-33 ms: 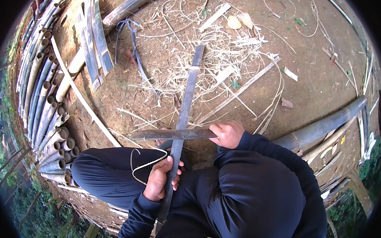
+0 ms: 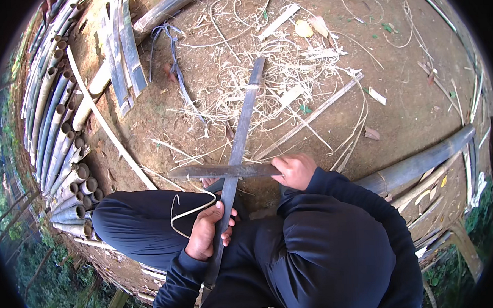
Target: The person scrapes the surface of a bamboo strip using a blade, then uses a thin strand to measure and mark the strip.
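Observation:
My left hand is wrapped round a long dark bamboo strip. The strip slants from my lap, between my legs, out over the pale shavings on the ground. In my right hand is a machete, its handle hidden in the closed fingers. The blade points left and lies crosswise over the strip, just beyond my left hand. A thin pale curled shaving rests by my left knee, close to that hand.
Bamboo shavings lie heaped ahead. Cut bamboo poles are stacked at the left, near split bamboo slats and a blue cord. A thick bamboo pole lies at the right on bare earth.
The machete and my right hand have shifted very slightly away from me along the strip. My left hand holds the same place.

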Demonstrator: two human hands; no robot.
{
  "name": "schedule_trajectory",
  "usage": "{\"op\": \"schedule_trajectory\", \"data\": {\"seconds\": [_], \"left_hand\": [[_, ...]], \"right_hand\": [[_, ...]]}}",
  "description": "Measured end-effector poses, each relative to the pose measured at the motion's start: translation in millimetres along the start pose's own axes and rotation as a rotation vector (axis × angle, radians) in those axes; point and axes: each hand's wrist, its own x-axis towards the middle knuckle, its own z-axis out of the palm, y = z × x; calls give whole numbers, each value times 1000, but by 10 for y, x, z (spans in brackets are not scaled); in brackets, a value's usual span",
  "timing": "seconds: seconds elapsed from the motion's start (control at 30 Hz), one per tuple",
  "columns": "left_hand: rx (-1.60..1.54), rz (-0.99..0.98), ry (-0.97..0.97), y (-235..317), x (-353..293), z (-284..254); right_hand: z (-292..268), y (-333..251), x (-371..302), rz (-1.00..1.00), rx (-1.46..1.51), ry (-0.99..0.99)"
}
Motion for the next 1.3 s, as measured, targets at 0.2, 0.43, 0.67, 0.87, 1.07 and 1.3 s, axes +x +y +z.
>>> {"op": "schedule_trajectory", "data": {"seconds": [0.2,0.43,0.67,0.87,1.07,1.3], "left_hand": [[-36,-29,-27,-11,32,-40],[-129,-54,-59,-38,39,-108],[-116,-90,-48,-33,36,-44],[-176,-97,-69,-52,53,-120],[-162,-106,-102,-65,87,-115],[-207,-102,-107,-67,58,-178]], "right_hand": [[16,654,382,407,-43,-1],[6,152,138,127,-54,-38],[-180,1154,609,623,-105,59],[-67,416,453,29,-77,-76],[-167,1020,743,562,-66,11],[-175,819,860,341,-191,-105]]}}
